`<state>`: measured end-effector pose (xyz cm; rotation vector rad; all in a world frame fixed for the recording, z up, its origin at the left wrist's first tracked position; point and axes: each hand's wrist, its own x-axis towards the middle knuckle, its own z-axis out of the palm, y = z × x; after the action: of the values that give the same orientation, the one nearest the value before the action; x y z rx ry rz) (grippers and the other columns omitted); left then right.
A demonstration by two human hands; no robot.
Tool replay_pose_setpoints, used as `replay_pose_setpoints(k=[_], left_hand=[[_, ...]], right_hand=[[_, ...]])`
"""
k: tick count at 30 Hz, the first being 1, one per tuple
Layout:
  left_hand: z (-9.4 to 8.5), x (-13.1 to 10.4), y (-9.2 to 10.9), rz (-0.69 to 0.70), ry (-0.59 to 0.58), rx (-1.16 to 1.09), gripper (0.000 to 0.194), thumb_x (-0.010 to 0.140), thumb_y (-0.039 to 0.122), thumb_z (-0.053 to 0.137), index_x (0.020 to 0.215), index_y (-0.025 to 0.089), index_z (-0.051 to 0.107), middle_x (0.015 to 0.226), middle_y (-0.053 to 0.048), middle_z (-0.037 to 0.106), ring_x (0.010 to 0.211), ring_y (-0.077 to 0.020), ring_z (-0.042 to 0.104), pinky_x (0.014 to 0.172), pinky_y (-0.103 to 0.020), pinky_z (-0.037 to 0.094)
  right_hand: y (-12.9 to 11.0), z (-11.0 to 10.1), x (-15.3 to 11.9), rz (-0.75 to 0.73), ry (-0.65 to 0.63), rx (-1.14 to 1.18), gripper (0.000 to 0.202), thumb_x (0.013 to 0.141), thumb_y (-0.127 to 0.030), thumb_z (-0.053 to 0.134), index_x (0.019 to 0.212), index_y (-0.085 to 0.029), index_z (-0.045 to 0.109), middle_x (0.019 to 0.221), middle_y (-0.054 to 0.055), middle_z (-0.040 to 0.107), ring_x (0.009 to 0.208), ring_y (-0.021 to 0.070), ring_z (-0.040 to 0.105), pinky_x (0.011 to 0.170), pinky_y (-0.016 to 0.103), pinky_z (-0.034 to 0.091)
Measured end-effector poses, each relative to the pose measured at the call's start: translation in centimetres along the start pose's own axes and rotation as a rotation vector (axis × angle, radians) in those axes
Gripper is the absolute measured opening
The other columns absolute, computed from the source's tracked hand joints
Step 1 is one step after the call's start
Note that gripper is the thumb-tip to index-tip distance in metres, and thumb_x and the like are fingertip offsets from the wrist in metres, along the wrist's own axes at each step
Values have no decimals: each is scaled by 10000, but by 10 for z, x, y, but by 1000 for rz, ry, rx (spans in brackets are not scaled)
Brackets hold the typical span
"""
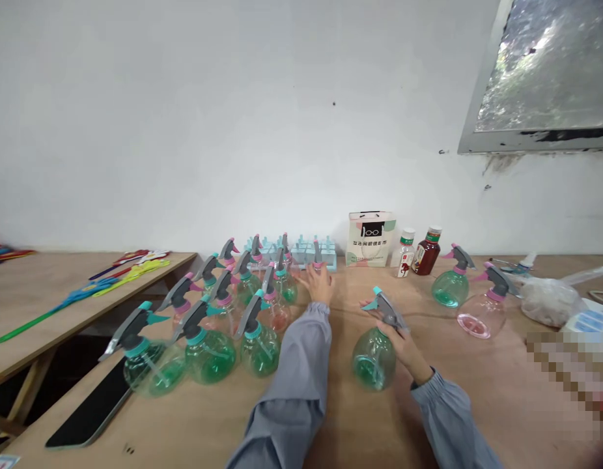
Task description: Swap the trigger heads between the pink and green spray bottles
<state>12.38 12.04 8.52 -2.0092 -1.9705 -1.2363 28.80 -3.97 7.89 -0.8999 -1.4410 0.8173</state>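
Note:
My left hand (318, 285) reaches to the back of the group of spray bottles, its fingers around a bottle with a grey and pink spray head (318, 253); the bottle's body is hidden behind the hand. My right hand (399, 342) is closed round the neck of a clear green spray bottle (374, 361) with a grey and teal head, upright at the middle of the table. Several green and pink spray bottles (211, 355) stand close together to the left. A green bottle (450, 286) and a pink bottle (482, 314) stand to the right.
Light-blue molds (301, 255), a paper bag (370, 242), a white bottle (404, 253) and a dark red bottle (426, 253) line the wall. A black phone (94, 407) lies front left. A plastic bag (550, 301) sits right. Colourful strips (86, 288) lie on another table (18, 312).

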Motion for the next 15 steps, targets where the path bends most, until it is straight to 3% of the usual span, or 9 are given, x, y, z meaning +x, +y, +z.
replay_pose_setpoints(k=[6,15], left_hand=[[-5,-59,-6,197,12,9,421,920,290,540,1331,228,605,1439,-223,458,1302,-360,482,998,-531,467],[-33,-115,-36,327,57,69,386,943,332,511,1307,286,632,1412,-196,478,1285,-358,475,950,-506,483]], right_hand=[[0,17,5,94,-20,316,495,744,-606,664,1097,-260,692,968,83,755,1091,319,676,978,511,521],[-9,37,4,129,-56,491,363,803,-560,559,960,-251,669,946,66,747,1044,286,686,924,461,555]])
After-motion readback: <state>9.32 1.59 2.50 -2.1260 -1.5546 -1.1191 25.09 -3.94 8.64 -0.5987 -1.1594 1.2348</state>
